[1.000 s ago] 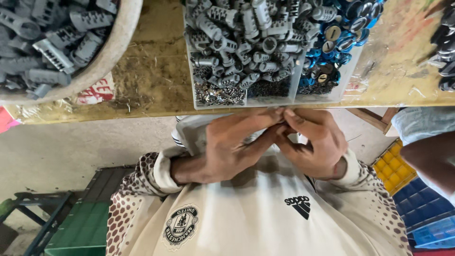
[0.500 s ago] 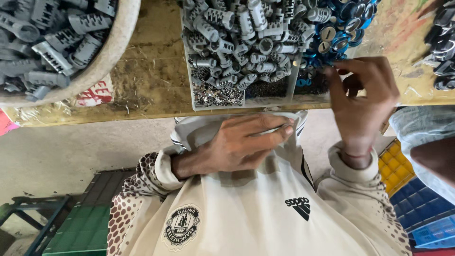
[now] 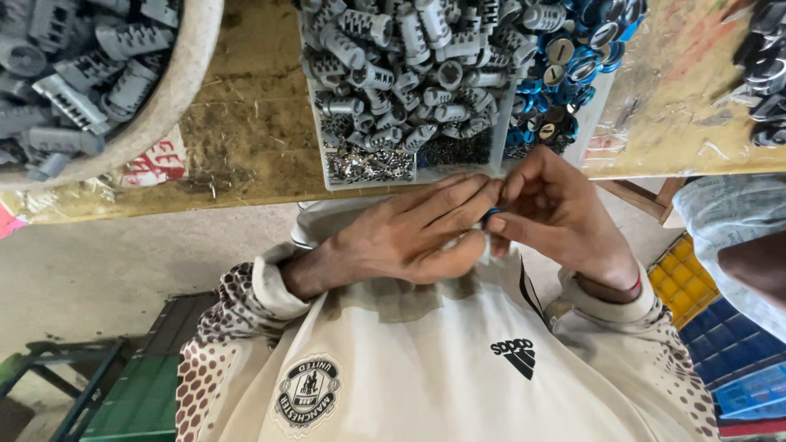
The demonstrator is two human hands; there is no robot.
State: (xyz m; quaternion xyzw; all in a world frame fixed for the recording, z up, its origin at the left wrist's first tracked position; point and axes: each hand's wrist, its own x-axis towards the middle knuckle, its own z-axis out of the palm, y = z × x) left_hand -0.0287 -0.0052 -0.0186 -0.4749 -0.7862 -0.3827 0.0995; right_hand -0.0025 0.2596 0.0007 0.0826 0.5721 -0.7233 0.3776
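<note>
My left hand (image 3: pixel 409 237) and my right hand (image 3: pixel 557 214) meet in front of my chest, just below the edge of the wooden bench (image 3: pixel 246 155). Their fingertips pinch a small blue ring-shaped part (image 3: pixel 490 216) between them; a pale grey piece shows under the left fingers, mostly hidden. Right above the hands stands a clear divided tray (image 3: pixel 327 160) holding several grey ribbed plastic plugs (image 3: pixel 401 65), small metal bits (image 3: pixel 364 166) and blue round caps (image 3: pixel 573 57).
A round pale bowl (image 3: pixel 176 90) of larger grey plugs sits at the left. Dark parts (image 3: pixel 765 74) lie at the bench's right end. Another person's sleeve (image 3: pixel 729 221) is at the right, above blue and yellow crates (image 3: pixel 712 327). A green stool (image 3: pixel 123 393) stands lower left.
My right hand reached up to the blue caps in the tray half a second ago and has come back down to meet the left hand, now with a blue part.
</note>
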